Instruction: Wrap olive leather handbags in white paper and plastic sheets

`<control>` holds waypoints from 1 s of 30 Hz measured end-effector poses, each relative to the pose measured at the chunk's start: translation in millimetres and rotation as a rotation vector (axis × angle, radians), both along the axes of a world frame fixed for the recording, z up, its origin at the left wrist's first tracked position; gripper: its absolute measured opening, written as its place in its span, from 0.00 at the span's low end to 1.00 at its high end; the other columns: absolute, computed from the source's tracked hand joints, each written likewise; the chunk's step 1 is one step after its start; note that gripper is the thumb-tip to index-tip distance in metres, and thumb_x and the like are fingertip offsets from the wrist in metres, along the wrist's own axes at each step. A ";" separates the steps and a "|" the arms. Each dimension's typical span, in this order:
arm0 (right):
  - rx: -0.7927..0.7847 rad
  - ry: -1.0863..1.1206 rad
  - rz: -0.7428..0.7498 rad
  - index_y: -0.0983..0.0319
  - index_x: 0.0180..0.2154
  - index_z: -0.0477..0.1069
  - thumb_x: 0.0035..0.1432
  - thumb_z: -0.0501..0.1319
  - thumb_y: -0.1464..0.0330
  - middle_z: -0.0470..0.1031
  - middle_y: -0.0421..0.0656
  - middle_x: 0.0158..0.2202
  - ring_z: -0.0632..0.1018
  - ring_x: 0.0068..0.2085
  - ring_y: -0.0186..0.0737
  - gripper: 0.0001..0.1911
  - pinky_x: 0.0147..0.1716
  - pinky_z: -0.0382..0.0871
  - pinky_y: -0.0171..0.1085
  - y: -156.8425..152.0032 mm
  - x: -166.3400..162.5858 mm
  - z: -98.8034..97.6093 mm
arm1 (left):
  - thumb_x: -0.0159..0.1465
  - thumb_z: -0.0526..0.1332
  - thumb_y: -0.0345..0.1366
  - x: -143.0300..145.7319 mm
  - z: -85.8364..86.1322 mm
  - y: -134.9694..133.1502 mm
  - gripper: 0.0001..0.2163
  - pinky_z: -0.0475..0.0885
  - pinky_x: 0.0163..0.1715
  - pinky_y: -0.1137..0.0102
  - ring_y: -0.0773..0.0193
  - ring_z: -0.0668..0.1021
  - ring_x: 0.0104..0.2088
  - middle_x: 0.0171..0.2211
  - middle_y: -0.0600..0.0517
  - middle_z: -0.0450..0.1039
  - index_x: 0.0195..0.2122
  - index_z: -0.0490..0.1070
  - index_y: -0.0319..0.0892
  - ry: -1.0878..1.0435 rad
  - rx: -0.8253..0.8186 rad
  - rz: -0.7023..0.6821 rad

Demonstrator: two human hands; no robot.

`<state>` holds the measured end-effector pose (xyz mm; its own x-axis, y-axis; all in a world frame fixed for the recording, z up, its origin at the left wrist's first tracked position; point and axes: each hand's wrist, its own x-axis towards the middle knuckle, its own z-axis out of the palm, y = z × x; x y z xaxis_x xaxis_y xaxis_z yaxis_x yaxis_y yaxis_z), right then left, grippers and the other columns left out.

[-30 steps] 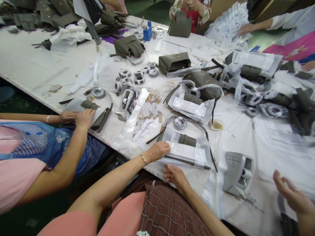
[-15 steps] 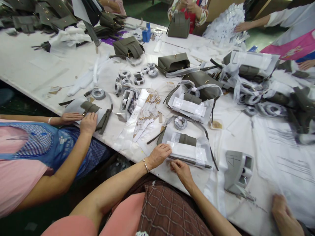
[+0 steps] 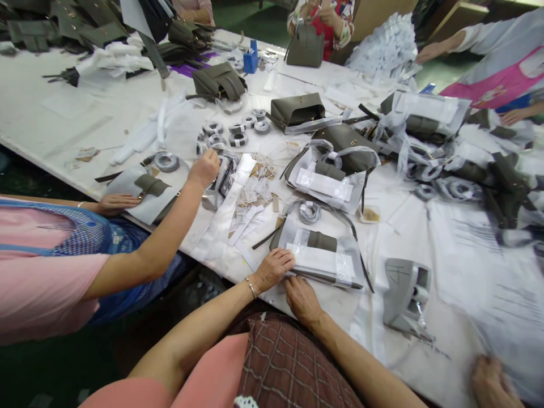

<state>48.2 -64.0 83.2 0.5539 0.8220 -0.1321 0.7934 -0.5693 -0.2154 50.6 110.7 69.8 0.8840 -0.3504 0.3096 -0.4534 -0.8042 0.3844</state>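
Note:
An olive handbag (image 3: pixel 322 241) lies in front of me, wrapped in translucent sheeting with a white strip (image 3: pixel 317 258) taped across it. My left hand (image 3: pixel 275 268) grips its near left corner, fingers together on top. Just below, my right hand (image 3: pixel 302 299) has come up to that same corner with its fingers curled. What its fingertips pinch, if anything, is hidden. A wrapped coil of strap (image 3: pixel 310 212) sits behind the bag, and a loose strap curves down its right side.
A grey tape dispenser (image 3: pixel 407 297) stands to the right, another person's hand (image 3: pixel 493 381) beyond it. At left a co-worker's hand (image 3: pixel 205 169) is over a second dispenser. Paper scraps (image 3: pixel 250 209), wrapped coils (image 3: pixel 238 136) and another wrapped bag (image 3: pixel 331 173) lie further back.
My right hand has moved left to the bag's corner, close under my left hand, which stays put. The co-worker's hand at left has gone from their bag to the tape dispenser.

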 end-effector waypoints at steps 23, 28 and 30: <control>0.190 0.319 -0.062 0.60 0.29 0.69 0.60 0.56 0.74 0.73 0.41 0.28 0.73 0.34 0.39 0.09 0.34 0.62 0.35 -15.0 16.0 4.1 | 0.66 0.58 0.30 3.4 -11.4 -6.4 0.07 0.66 0.53 0.62 0.60 0.72 0.51 0.46 0.50 0.73 0.45 0.70 0.45 0.010 0.034 0.047; 0.216 0.276 -0.003 0.60 0.29 0.69 0.61 0.56 0.74 0.72 0.42 0.29 0.71 0.34 0.40 0.08 0.34 0.61 0.36 -12.0 21.6 14.7 | 0.67 0.58 0.29 3.8 -10.7 -4.8 0.06 0.65 0.53 0.62 0.61 0.72 0.51 0.46 0.51 0.74 0.44 0.70 0.44 0.004 -0.004 0.036; 0.253 0.203 0.040 0.61 0.29 0.69 0.62 0.55 0.74 0.72 0.42 0.29 0.70 0.34 0.41 0.09 0.36 0.61 0.38 -9.1 29.7 24.0 | 0.68 0.57 0.30 3.3 -10.1 -4.6 0.05 0.64 0.53 0.63 0.62 0.72 0.52 0.46 0.51 0.74 0.44 0.70 0.44 -0.006 -0.046 0.030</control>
<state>77.9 -73.1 107.2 0.5038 0.8634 -0.0255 0.7403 -0.4468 -0.5023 53.9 106.2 59.7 0.8921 -0.3087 0.3299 -0.4314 -0.7991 0.4188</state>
